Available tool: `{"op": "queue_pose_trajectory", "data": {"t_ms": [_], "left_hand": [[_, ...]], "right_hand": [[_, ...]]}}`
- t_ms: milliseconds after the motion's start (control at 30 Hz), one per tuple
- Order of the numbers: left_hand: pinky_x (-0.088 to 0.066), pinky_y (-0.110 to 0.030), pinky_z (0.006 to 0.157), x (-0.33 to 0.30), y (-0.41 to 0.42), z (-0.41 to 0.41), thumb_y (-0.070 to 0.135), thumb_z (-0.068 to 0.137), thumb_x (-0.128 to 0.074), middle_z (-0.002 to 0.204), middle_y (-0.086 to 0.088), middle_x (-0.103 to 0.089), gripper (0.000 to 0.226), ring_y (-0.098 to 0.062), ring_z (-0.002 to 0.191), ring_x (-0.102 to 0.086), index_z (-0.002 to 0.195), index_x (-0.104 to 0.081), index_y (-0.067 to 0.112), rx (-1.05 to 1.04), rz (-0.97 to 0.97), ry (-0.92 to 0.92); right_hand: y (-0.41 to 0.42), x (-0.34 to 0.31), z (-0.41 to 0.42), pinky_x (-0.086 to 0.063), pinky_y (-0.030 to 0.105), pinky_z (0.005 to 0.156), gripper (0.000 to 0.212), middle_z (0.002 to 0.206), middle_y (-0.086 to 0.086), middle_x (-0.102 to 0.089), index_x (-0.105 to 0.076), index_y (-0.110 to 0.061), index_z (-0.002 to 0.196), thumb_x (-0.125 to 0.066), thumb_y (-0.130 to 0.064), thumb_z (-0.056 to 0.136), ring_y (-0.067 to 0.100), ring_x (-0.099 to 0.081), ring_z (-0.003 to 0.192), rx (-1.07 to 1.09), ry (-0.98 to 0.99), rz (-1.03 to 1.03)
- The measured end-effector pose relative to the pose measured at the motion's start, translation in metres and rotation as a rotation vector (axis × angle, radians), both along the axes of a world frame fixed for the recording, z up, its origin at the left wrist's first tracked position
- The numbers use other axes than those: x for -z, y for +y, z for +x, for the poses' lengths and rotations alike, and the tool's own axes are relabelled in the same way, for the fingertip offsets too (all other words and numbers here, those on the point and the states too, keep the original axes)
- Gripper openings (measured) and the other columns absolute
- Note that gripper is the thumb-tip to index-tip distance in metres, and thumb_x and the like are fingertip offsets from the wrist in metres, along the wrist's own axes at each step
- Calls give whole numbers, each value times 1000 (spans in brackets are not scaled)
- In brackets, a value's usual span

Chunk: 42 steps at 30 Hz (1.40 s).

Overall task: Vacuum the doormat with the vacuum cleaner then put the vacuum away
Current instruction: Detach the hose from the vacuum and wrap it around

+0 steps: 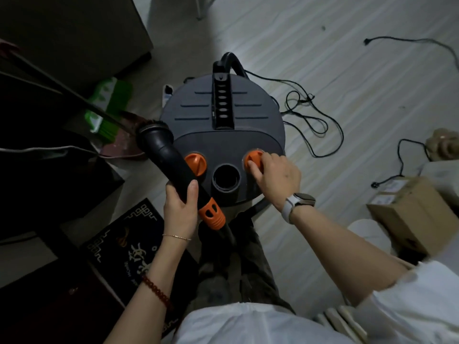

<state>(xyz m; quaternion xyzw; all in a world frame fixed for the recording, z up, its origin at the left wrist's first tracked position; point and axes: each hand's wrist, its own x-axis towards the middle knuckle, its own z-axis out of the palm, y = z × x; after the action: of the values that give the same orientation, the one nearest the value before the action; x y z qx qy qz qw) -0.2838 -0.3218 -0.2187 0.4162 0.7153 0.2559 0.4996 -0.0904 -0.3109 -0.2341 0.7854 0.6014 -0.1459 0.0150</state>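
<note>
Dark patterned doormat (129, 244) lies on the floor at lower left, just beside the legs. Left hand (180, 207) is wrapped around the black plastic brush wand (171, 160); right hand (270, 173) has curled fingertips on the right orange round knob (253, 161) of the grey drum vacuum (221, 112), probably the switch, view too dim to confirm. Turn it firmly, keeping the wand clear of the open port (226, 176).

Dark grey vacuum cleaner (221, 125) with two orange knobs (195, 163) and a black carry handle (222, 103). Black brush nozzle (171, 160) with an orange collar (212, 214). Black doormat (124, 244) with white pattern lines and an orange motif; pale striped floor (347, 70); green broom (106, 105); brown cardboard box (412, 214).
</note>
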Motion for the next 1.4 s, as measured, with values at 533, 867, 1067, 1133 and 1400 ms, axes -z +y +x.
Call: {"op": "queue_pose_trajectory", "data": {"t_ms": [533, 867, 1067, 1133, 1400], "left_hand": [[-38, -26, 84, -7, 5, 9, 20, 95, -48, 105, -3, -51, 35, -16, 101, -50, 122, -44, -1, 29, 12, 1], [-39, -26, 81, -8, 2, -7, 23, 94, -48, 105, -2, -52, 19, -15, 100, -52, 110, -44, 11, -5, -20, -13], [-40, -27, 83, -9, 2, -25, 22, 94, -48, 105, -3, -52, 25, -16, 100, -52, 113, -45, 5, -34, -22, -4], [-38, -20, 77, -10, 2, -31, 21, 94, -48, 103, -3, -52, 27, -16, 97, -51, 113, -46, 2, -40, -16, 24], [-35, 3, 56, -6, 1, -59, 22, 95, -47, 96, 0, -50, 32, -11, 87, -49, 116, -44, -2, -36, -39, 85]], "right_hand": [[3, -4, -9, -35, 32, 61, 47, 84, 14, -67, -59, -7, 89, -35, -47, 95, 33, -61, 78, 226, 111, -91], [1, -11, -13, -49, 40, 74, 46, 86, 15, -67, -54, -16, 77, -35, -55, 91, 37, -62, 83, 370, 207, -162], [6, -31, -66, -36, 31, 57, 36, 80, 6, -65, -50, -16, 80, -44, -50, 91, 31, -62, 75, 38, 251, 50], [19, -28, -91, -33, 30, 58, 42, 89, 7, -67, -55, -14, 89, -39, -53, 92, 30, -64, 82, -76, 218, 18], [38, -8, -122, -25, 19, 43, 40, 47, 2, -57, -56, -13, 59, -76, -48, 64, 23, -55, 36, -33, -109, -11]]}}
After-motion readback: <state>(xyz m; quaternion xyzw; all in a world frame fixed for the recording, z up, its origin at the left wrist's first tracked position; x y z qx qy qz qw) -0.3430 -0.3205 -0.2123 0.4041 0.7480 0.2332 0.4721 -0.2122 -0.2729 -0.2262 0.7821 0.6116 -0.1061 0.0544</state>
